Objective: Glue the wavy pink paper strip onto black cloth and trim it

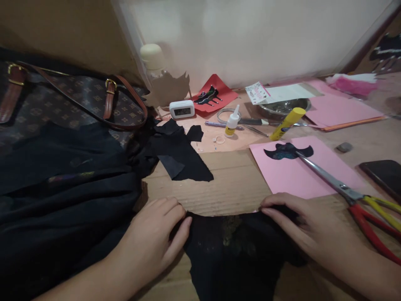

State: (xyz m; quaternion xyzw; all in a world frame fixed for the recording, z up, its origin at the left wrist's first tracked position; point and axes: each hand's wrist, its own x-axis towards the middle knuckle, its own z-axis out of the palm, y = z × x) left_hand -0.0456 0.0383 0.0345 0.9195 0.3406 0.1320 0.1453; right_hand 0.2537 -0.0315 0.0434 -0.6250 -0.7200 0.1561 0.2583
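Note:
A piece of black fabric [238, 251] lies on the brown cardboard [232, 184] at the near edge. My left hand [153, 238] rests on its left corner, fingers curled with the tips pinching the cloth's edge. My right hand [300, 221] lies on the right corner, fingers pressed onto the fabric's top edge. A dull glittery patch shows on the cloth between the two hands.
Scissors with red and yellow handles [354, 196] lie across a pink sheet [300, 171] bearing a black bat-shaped cutout [286, 151]. Black fabric scraps [181, 154], a patterned brown bag [75, 104], a small glue bottle [232, 122], a yellow glue stick [287, 123], a white clock [181, 109] and a phone [384, 175] sit around.

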